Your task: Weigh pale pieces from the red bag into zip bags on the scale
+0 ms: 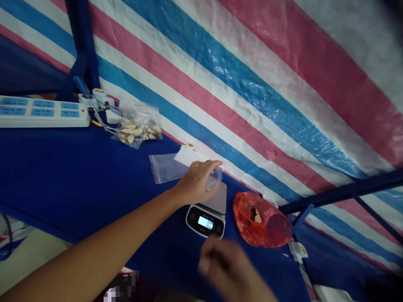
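Roughly at the centre of the head view, the left hand [197, 182] reaches over a kitchen scale [206, 221], its fingers and thumb curved around a clear container [215, 180] at the scale's far end; whether the container rests on the weighing plate [221, 201] is hidden by the hand. The lit display [205, 222] appears to read 0.0. At the bottom, right of centre, the right hand [228, 266] is blurred, its fingers bent, and I cannot tell whether they pinch anything. Right of the scale, in the right half of the frame, a red plastic bag [252, 230] lies with a few pale pieces [257, 218] showing. Just left of the left hand, a flat clear bag [166, 168] lies partly under a white card [186, 156]. Toward the upper left, clear bags of pale chunks [134, 131] sit beside a blue-handled screwdriver [82, 87] and a white power strip [44, 122], all on a dark blue tabletop [94, 176].
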Demonstrator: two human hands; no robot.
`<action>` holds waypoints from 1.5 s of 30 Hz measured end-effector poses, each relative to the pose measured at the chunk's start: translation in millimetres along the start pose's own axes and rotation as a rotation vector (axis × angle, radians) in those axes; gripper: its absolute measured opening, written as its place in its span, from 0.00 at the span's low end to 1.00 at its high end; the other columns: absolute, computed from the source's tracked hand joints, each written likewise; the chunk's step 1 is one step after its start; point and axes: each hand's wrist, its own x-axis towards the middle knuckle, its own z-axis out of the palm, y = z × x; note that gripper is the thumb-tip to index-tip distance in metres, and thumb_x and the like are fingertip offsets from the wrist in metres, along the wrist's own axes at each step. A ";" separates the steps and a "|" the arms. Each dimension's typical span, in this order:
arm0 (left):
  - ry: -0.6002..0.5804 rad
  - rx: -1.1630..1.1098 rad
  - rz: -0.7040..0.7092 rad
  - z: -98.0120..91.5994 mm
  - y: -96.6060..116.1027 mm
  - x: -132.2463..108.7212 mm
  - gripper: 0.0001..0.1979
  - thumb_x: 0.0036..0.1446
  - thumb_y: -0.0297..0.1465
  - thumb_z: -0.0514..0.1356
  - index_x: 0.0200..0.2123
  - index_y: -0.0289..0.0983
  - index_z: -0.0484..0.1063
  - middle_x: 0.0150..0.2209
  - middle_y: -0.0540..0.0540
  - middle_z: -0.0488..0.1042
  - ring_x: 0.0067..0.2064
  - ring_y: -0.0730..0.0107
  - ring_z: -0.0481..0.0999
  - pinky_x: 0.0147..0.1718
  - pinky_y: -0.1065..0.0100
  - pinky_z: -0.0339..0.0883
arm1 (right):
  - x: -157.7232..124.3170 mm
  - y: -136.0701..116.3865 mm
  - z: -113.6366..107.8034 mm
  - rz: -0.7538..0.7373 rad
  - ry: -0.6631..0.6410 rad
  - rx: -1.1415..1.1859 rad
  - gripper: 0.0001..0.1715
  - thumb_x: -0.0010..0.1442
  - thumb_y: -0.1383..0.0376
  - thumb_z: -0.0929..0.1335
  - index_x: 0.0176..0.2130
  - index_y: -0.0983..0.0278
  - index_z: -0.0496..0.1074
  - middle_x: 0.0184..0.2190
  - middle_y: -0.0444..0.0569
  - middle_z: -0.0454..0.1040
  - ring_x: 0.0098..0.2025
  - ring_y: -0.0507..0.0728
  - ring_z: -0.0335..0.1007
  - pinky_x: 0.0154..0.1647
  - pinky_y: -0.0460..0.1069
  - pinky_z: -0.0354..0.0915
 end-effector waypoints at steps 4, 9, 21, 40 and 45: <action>0.011 -0.037 -0.008 1.4 1.8 0.3 0.34 0.55 0.29 0.64 0.62 0.42 0.56 0.52 0.43 0.75 0.50 0.60 0.76 0.55 0.51 0.66 | 45.4 -18.3 -62.7 -0.046 0.305 -0.106 0.18 0.66 0.50 0.68 0.44 0.62 0.75 0.31 0.44 0.70 0.32 0.53 0.65 0.32 0.47 0.61; 0.044 -0.066 -0.050 1.2 2.4 -0.5 0.35 0.54 0.27 0.64 0.63 0.43 0.55 0.54 0.42 0.74 0.52 0.59 0.76 0.54 0.51 0.68 | 83.2 -36.8 -96.0 -0.164 0.322 -0.222 0.23 0.65 0.55 0.68 0.57 0.59 0.69 0.38 0.46 0.73 0.37 0.55 0.69 0.36 0.49 0.65; 0.017 -0.050 -0.117 5.6 11.8 -2.9 0.37 0.54 0.27 0.63 0.64 0.45 0.54 0.56 0.40 0.73 0.56 0.54 0.74 0.54 0.49 0.69 | 95.7 -41.2 -74.3 -0.159 0.297 -0.294 0.17 0.60 0.64 0.71 0.50 0.59 0.71 0.45 0.49 0.78 0.33 0.53 0.74 0.31 0.47 0.67; -0.167 -0.146 -0.069 -7.7 -4.4 44.2 0.31 0.57 0.45 0.64 0.61 0.44 0.63 0.57 0.39 0.74 0.57 0.55 0.74 0.50 0.56 0.70 | 35.9 63.9 -116.2 0.200 0.049 -0.058 0.23 0.68 0.49 0.62 0.37 0.62 0.76 0.36 0.50 0.80 0.39 0.59 0.77 0.41 0.52 0.70; 0.282 0.168 -0.400 -41.3 -66.4 25.0 0.09 0.62 0.38 0.56 0.38 0.38 0.67 0.33 0.48 0.72 0.34 0.68 0.71 0.35 0.66 0.63 | 59.0 126.4 -100.0 0.238 0.251 -0.126 0.16 0.59 0.62 0.62 0.39 0.64 0.75 0.35 0.51 0.80 0.38 0.59 0.76 0.45 0.53 0.68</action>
